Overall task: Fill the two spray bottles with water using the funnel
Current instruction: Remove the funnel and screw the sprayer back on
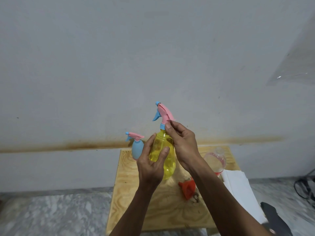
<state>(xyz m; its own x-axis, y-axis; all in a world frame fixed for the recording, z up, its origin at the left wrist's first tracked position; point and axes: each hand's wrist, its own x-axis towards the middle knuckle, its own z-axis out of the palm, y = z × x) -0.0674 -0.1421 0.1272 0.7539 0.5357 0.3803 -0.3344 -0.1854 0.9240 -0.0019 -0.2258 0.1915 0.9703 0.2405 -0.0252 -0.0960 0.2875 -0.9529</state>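
Held up above the plywood counter [129, 189]: the yellow spray bottle [164, 150], long axis close to upright and leaning a little to the left at the top. Left hand [150, 166] wrapped around the belly of the bottle from the left side, fingers curled on the plastic. Right hand [182, 143] higher, fingers pinching at the blue collar under the pink spray head [164, 111], so nearer to the cap that must come off; probably unscrewing, but hard to confirm from 1 view. Second, blue spray bottle [137, 149] standing behind at the left, head on. Orange funnel [187, 188] lying on the counter below the right wrist, near the clear water bottle [215, 159].
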